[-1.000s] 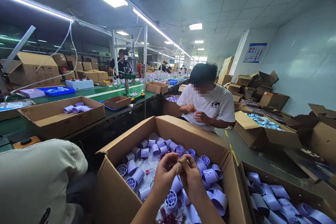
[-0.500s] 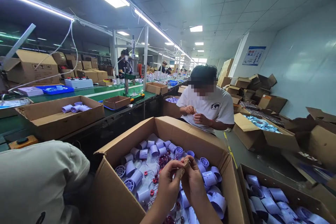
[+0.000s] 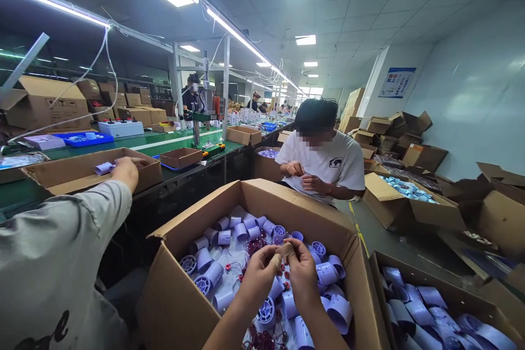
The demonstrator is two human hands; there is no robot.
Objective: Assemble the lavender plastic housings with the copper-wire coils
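Both my hands meet over a big open cardboard box (image 3: 262, 197). My left hand (image 3: 258, 272) and my right hand (image 3: 302, 270) pinch one small tan piece (image 3: 284, 252) between their fingertips. Under them the box holds several pale purple plastic cylinders (image 3: 213, 273), some with round grilles, and small red wired parts (image 3: 256, 245). What exactly the tan piece is cannot be made out.
A co-worker's grey sleeve (image 3: 53, 262) at lower left reaches a hand (image 3: 125, 170) into a shallow box (image 3: 86, 172) on the green bench. A person in a white T-shirt (image 3: 324, 161) sits across. More boxes of purple parts (image 3: 426, 311) stand at right.
My hands have stayed together on the tan piece, shifting slightly. The co-worker at left has raised an arm and put a hand into the shallow box on the bench.
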